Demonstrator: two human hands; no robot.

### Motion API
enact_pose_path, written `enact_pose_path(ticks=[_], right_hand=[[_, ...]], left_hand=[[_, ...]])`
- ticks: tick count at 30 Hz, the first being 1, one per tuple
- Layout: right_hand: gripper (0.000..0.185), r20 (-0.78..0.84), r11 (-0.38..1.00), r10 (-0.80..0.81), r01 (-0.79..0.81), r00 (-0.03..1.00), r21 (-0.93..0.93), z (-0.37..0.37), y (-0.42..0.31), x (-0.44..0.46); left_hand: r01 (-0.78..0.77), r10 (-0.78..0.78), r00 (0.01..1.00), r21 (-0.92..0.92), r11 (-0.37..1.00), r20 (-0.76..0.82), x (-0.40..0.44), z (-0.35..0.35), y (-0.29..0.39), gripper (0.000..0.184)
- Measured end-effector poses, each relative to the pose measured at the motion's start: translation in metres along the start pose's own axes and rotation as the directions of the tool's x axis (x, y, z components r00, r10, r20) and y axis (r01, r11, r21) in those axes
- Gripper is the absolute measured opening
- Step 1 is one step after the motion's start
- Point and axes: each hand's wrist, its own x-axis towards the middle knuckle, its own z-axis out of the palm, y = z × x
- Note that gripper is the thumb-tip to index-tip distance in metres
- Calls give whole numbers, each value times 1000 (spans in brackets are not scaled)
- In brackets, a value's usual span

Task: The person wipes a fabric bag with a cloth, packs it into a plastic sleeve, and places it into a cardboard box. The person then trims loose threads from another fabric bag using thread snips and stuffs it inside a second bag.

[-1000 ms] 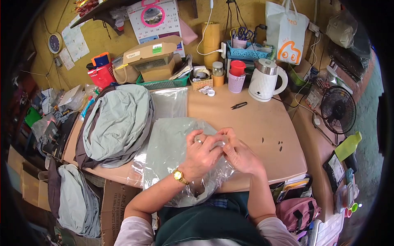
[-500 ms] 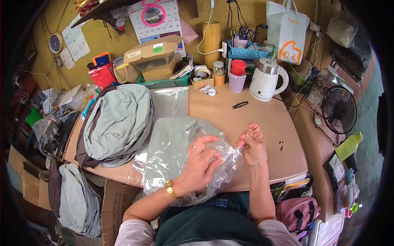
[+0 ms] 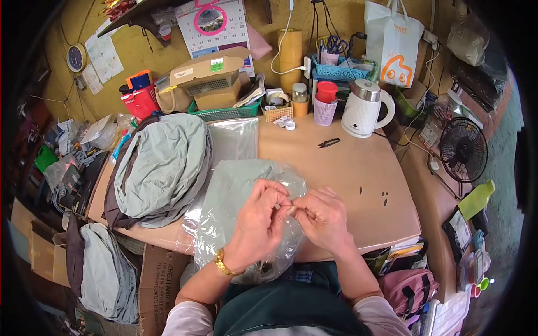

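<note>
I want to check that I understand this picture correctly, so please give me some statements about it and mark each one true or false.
1. The left hand and right hand are close together at the plastic bag. True.
2. The gold band is on the right wrist. False: it is on the left wrist.
3. The kettle is white. True.
4. The fan is bright red. False: it is black.
5. Small black scissors lie on the table. True.
</note>
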Motion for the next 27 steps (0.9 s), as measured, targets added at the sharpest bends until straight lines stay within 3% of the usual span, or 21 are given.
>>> enact_pose_path(ticks=[2,3,4,5,6,7,8,9,10,11,12,14,15,16,17,19,20,22,24,26,27], right_hand=[[15,-1,997,39,-39,999,68,10,12,-11],[16,-1,988,78,-77,997,136,13,16,-16],[16,3,987,80,-80,997,136,18,14,-22],[16,82,780,354,-342,932,524,24,10,-27],[18,263,368,540,-505,799,781,28,9,-30],[16,144,434,488,-383,861,816,31,16,-33],[16,145,433,488,-383,861,816,32,22,-35],[15,147,249,544,-326,826,912,31,27,-38],[14,164,58,596,-246,786,968,28,31,-40],[12,173,30,573,-231,801,973,22,32,-41],[12,170,30,573,-227,802,973,23,30,-42],[14,133,16,687,-198,715,980,25,27,-46],[14,130,18,687,-196,715,980,25,29,-48],[16,-36,326,653,-239,756,915,24,35,-49],[20,-180,603,568,-257,803,755,22,39,-50],[21,-210,693,502,-245,839,678,24,29,-48],[22,-225,770,433,-229,873,595,26,22,-47],[22,-196,712,443,-211,875,670,34,8,-48],[23,-167,648,446,-188,879,738,34,3,-47],[13,23,377,474,-227,880,898,29,2,-46],[13,21,377,477,-227,879,898,22,1,-43]], left_hand=[[172,-176,984,-243,955,5,-7,14,2,20],[174,-179,984,-245,954,3,-10,25,3,20],[116,-158,983,-361,925,-89,-14,39,3,26],[84,-153,979,-416,906,-136,-16,45,-4,29],[48,-148,972,-466,884,-182,-18,51,-10,32],[3,-73,975,-316,949,-208,-19,55,-22,34],[-42,7,975,-155,987,-221,-21,59,-38,36],[-102,109,983,53,993,-149,-25,59,-63,38],[-100,107,983,55,994,-149,-30,61,-80,38],[-186,199,972,115,976,-121,-34,63,-93,41],[-275,293,952,172,946,-85,-36,64,-103,44],[-301,320,946,212,930,-59,-28,55,-92,55],[-174,182,983,171,970,-29,-23,48,-72,56],[-44,44,999,134,990,5,-18,40,-48,58],[-49,49,999,130,990,4,-18,30,-24,58],[161,-158,984,-30,987,80,-22,14,10,65],[162,-159,984,-30,986,82,-24,20,7,65],[85,-111,992,-363,928,-52,-29,42,-12,49],[105,-145,987,-406,908,-67,-39,57,-48,38],[124,-173,983,-446,886,-69,-37,57,-49,28],[129,-209,972,-502,855,-106,-37,56,-45,19]])
